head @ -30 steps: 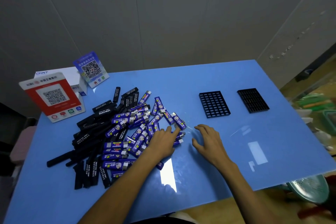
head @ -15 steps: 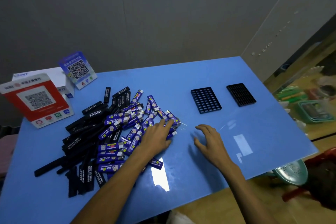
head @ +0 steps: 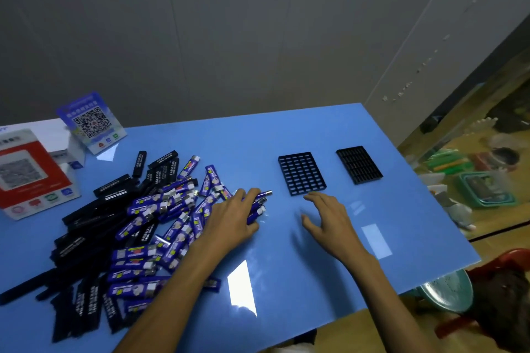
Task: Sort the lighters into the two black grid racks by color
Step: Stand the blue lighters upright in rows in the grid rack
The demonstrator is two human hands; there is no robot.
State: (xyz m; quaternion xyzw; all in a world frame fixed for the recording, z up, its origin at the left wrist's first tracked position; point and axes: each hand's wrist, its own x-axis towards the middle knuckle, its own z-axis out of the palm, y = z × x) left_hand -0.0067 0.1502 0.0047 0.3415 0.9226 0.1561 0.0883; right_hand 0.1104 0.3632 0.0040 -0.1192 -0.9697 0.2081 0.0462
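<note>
The left hand (head: 232,221) grips several purple lighters (head: 259,205) at the pile's right edge. The right hand (head: 329,218) hovers open, fingers spread, above the blue desk (head: 286,266). The lighter pile (head: 129,226) occupies the left; two black grid racks (head: 301,173) (head: 359,165) lie far right.

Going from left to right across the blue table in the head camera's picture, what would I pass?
Red QR sign → black lighters → blue lighters → left hand → right hand → far-right black rack.
</note>
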